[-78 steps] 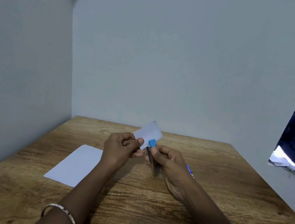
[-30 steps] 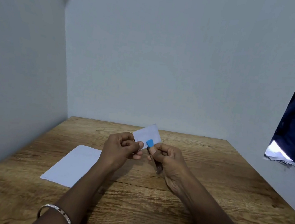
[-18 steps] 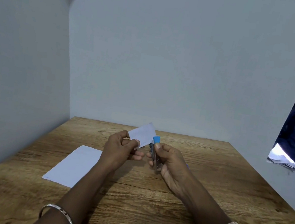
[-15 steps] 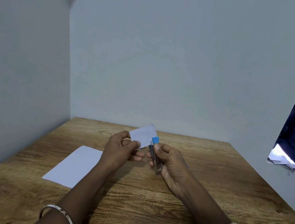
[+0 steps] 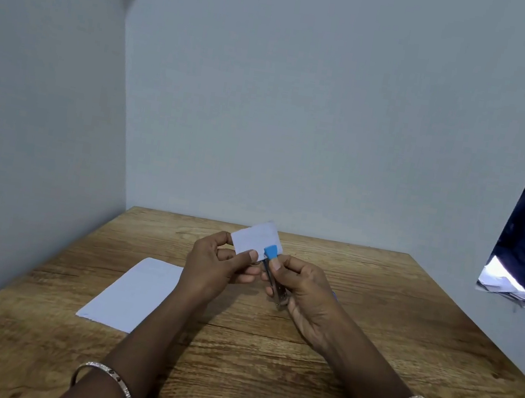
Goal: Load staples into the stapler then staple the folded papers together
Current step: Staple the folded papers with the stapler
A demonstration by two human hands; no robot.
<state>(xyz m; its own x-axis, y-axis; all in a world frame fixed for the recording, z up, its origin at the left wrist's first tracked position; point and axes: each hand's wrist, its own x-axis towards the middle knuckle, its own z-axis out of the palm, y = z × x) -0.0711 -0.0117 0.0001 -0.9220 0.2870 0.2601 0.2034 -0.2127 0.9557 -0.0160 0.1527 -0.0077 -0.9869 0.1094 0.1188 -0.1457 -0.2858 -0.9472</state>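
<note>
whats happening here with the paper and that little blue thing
A person is stapling at a wooden table. The left hand pinches a small folded paper held up above the table, while the right hand grips a small blue-tipped stapler with its tip at the paper's near right corner. A larger white sheet lies flat on the table to the left. Whether a staple has gone in cannot be seen.
</note>
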